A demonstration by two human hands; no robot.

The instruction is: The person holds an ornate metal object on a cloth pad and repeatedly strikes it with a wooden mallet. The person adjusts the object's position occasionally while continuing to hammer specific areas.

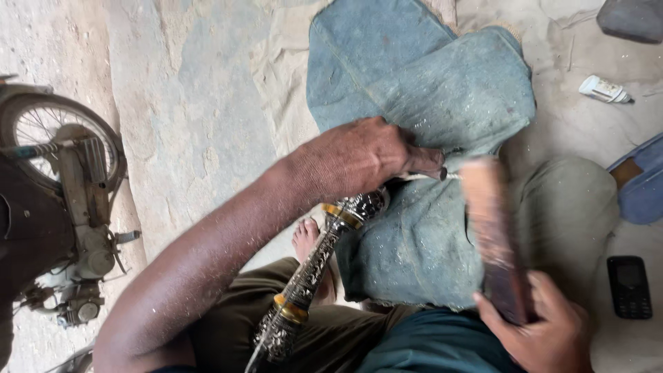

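The left hand [359,159] clenched a small tool at the ornate metal rod's [311,269] upper end above the denim cloth [428,90], the right hand [545,331] grasping a wooden block [494,235]; light, squarely aimed taps would suit.

This looks like a rough floor-level craft workshop, open to the outdoors or the street. The ground [200,103] in the upper left of the frame is bare, dusty concrete or packed earth, worn and stained. A parked motorcycle [62,207] stands at the left edge, its spoked wheel and engine showing. The person sits on the ground, with a worn blue-grey cloth [428,90] spread over the lap in the centre, sprinkled with fine filings. A small tube [604,90] lies in the dust at upper right, and a black phone [629,287] rests on the ground at lower right.
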